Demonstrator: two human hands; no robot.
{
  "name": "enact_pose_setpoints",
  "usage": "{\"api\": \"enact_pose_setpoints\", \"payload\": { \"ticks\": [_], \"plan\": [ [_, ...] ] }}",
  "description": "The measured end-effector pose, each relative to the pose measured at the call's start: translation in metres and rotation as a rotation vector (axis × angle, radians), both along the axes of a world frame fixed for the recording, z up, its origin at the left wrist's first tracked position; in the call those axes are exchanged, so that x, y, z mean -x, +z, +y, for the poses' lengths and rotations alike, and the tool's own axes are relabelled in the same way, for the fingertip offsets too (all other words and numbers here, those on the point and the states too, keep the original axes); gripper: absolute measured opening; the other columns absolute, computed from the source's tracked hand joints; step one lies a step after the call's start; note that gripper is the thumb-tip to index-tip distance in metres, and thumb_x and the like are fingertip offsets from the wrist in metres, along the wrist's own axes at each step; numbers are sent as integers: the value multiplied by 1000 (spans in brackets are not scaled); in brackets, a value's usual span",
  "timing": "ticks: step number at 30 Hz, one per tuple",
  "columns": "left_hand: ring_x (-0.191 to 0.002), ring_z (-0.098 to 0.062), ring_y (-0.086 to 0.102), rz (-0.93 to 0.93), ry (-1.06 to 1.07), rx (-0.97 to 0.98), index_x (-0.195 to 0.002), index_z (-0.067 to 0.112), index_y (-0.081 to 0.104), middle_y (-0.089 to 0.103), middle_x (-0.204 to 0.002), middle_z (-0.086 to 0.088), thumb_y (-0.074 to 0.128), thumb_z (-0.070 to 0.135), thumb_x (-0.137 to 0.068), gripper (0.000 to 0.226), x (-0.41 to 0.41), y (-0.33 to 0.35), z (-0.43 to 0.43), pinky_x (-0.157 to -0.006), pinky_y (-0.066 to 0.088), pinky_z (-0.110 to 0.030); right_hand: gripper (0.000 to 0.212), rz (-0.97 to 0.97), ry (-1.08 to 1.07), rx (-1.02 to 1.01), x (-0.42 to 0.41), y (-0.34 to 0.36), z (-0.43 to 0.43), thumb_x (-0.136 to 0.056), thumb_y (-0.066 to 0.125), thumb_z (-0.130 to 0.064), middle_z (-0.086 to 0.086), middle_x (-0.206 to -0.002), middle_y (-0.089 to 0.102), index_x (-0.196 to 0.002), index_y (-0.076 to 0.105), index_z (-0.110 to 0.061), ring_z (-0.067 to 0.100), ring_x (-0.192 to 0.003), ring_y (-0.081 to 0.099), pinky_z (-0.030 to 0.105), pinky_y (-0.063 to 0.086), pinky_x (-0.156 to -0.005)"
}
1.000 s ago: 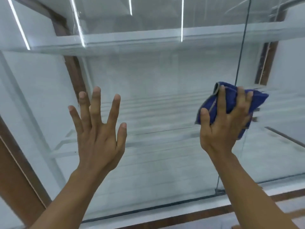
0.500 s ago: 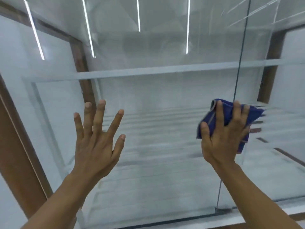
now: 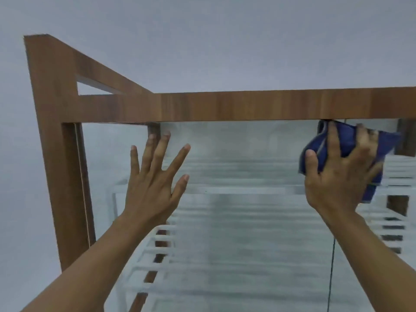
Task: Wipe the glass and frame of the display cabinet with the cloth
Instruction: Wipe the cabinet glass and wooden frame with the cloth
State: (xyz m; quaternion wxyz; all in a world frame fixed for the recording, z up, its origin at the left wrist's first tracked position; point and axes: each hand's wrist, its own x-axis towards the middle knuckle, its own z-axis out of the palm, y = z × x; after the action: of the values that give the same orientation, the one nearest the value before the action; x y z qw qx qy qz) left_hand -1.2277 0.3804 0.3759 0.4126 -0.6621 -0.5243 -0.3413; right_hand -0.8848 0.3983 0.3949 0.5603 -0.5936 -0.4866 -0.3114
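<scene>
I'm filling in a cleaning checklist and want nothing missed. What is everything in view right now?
frame: one, brown wood, beam across the middle and post at left
glass: clear, below the beam; number of panes unclear
shelves: several, pale, behind the glass, blurred
cloth: one, blue, at right just under the beam, against the glass
wall: pale grey, above and left of the frame
left hand: one, fingers spread, in front of the glass at centre left
right hand: one, holds the cloth at right
</scene>
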Motion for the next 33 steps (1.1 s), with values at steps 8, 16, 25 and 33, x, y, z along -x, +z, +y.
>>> {"api": "enact_pose_setpoints", "payload": {
  "ticks": [8,16,25,33],
  "plan": [
    [-155,-31,4,54,-5,-46,-159,29,16,3,-168,-9,26,50,-103,60,16,3,5,-124,8,-57,65,-559,161,10,189,2,-2,-98,40,-55,11,-163,22,-157,24,-33,36,-152,11,60,-3,-120],
    [-156,-29,4,167,105,-34,-159,34,13,7,-168,-8,28,53,-102,62,134,8,-10,-126,3,-50,66,-95,42,44,135,-22,-11,-98,33,-62,18,-164,15,-156,24,-34,41,-152,7,70,14,-115],
    [-155,-36,3,78,-82,-160,-159,19,18,7,-167,-16,30,55,-101,70,234,-13,-10,-124,11,-59,68,-596,127,-60,397,-4,2,-95,44,-59,12,-161,28,-156,30,-33,36,-152,15,56,-7,-121],
    [-155,-34,3,-47,-262,-179,-159,13,14,8,-166,-18,40,42,-100,70,227,-32,-1,-126,9,-50,67,100,-27,-15,330,-21,-7,-96,37,-61,15,-164,17,-156,25,-36,40,-153,7,68,11,-118]
  ]
}}
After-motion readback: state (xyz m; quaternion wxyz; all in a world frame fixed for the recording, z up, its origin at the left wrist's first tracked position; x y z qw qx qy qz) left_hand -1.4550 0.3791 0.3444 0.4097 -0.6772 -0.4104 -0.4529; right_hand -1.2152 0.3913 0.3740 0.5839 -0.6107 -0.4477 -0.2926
